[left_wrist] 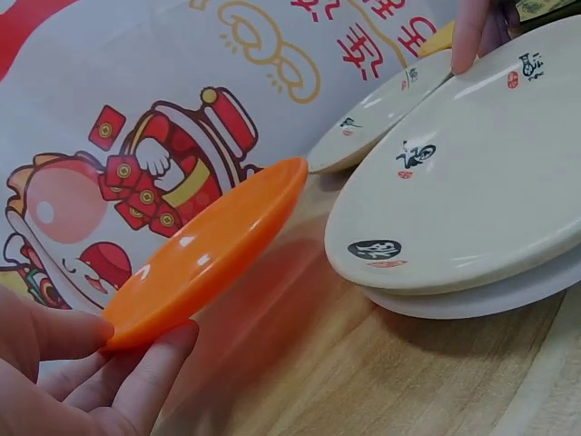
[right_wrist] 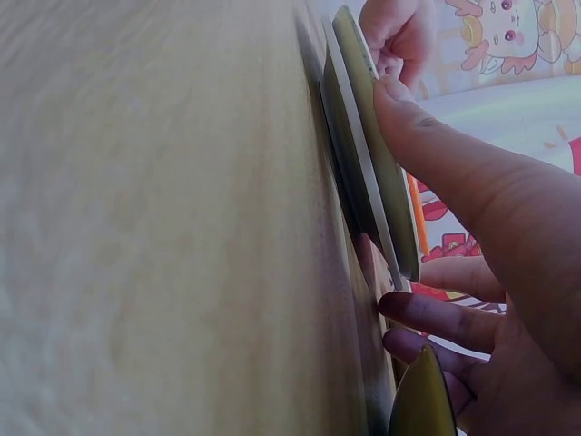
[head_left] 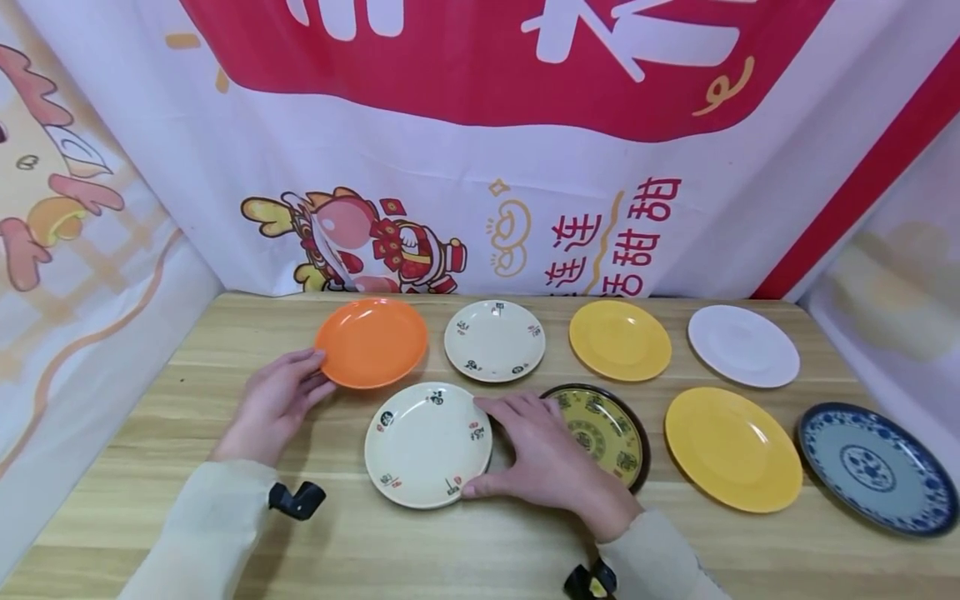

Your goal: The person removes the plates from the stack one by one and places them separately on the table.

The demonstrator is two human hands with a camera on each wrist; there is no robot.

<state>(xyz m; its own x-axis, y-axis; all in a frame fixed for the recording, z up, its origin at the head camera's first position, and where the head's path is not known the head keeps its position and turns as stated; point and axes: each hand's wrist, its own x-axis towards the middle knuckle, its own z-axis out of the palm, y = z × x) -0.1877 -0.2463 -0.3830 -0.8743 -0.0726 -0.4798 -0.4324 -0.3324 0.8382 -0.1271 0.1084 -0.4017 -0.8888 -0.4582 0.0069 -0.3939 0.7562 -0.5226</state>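
My left hand (head_left: 279, 406) pinches the left edge of an orange plate (head_left: 372, 343), thumb above and fingers beneath. In the left wrist view the orange plate (left_wrist: 213, 250) is tilted and its near side is off the table. My right hand (head_left: 546, 458) holds the right rim of a cream plate (head_left: 427, 446) with small dark and red designs, thumb at the near edge and fingers at the far edge. Under that cream plate lies a white plate (left_wrist: 481, 295), hidden from the head view. Partly behind the right hand is a dark-rimmed green patterned plate (head_left: 611, 433).
Along the back of the wooden table (head_left: 225, 375) lie another cream plate (head_left: 495, 342), a yellow plate (head_left: 619, 340) and a white plate (head_left: 742, 346). A larger yellow plate (head_left: 731, 450) and a blue patterned plate (head_left: 876, 468) lie at the right. A printed cloth (head_left: 420, 142) hangs behind.
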